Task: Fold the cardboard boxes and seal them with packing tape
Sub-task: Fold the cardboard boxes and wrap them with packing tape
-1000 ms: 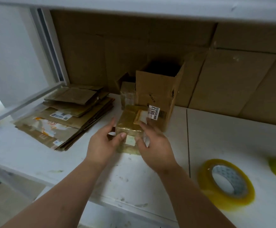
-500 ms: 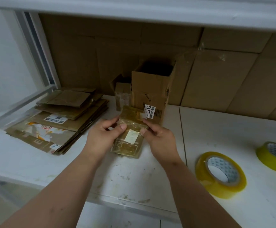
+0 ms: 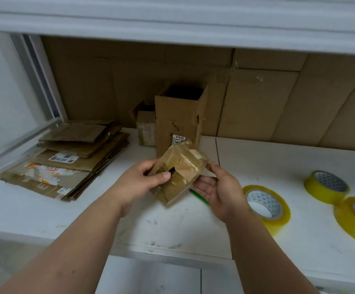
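The small taped cardboard box [image 3: 177, 174], which lay on the table [image 3: 66, 211] just in front of the tall open carton [image 3: 179, 122] a second ago, is now lifted clear of it and tilted, one end turned toward the camera. The left hand [image 3: 139, 183] pinches its near left corner, thumb on top. The right hand [image 3: 221, 192] has turned palm-up beside the box's right edge; its fingers are fairly straight, and whether they clamp the box or only steady it I cannot tell.

By my reading the box is being turned over for inspection or reshaping, not yet sealed afresh: the nearest tape roll [image 3: 266, 205] lies untouched, right of the tall carton.

The box is glossy with old tape and creased, so its flaps are hard to tell apart, and a dark gap near its middle may be an opening. Something green [image 3: 199, 197] shows below the right hand, mostly hidden. The label on the tall carton is partly covered.
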### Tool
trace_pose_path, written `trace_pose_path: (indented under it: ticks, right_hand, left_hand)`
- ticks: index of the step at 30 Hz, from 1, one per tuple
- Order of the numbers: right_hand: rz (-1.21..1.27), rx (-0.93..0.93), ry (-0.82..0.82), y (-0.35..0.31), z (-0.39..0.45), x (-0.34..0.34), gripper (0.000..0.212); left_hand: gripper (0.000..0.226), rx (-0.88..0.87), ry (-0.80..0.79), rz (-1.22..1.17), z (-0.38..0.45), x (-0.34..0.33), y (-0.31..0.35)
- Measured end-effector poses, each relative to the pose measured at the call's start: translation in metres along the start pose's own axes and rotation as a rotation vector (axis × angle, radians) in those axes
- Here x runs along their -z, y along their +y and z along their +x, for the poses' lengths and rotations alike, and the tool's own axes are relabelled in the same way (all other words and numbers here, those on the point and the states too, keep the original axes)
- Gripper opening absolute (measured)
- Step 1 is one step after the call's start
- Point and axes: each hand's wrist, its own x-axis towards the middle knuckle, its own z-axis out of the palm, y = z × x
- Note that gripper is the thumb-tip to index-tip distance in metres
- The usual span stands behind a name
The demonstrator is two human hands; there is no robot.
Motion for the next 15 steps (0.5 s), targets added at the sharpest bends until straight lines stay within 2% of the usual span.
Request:
trace_pose_path:
  ticks: [3,5,9,13,15]
  right_hand:
    - [-0.065,0.047,-0.071,-0.002,-0.008,0.006,0.049]
    - [-0.145,0.091,-0.11,-0.002,-0.011,0.01,0.059]
    - [-0.227,0.171,-0.13,-0.006,-0.014,0.024,0.059]
    - [-0.348,0.253,-0.116,-0.021,-0.01,0.042,0.08]
    - [-0.476,0.259,-0.08,-0.033,-0.004,0.053,0.088]
  left_hand:
    - [0.042,0.008,0.041,0.06,0.005,-0.013,0.0]
    - [0.047,0.01,0.062,0.104,0.008,-0.023,0.0]
    - [0.056,0.013,0.074,0.084,0.015,-0.046,0.004]
    - [0.055,-0.006,0.043,0.068,0.027,-0.07,0.012]
    - [0.063,-0.027,0.018,0.084,0.035,-0.084,0.018]
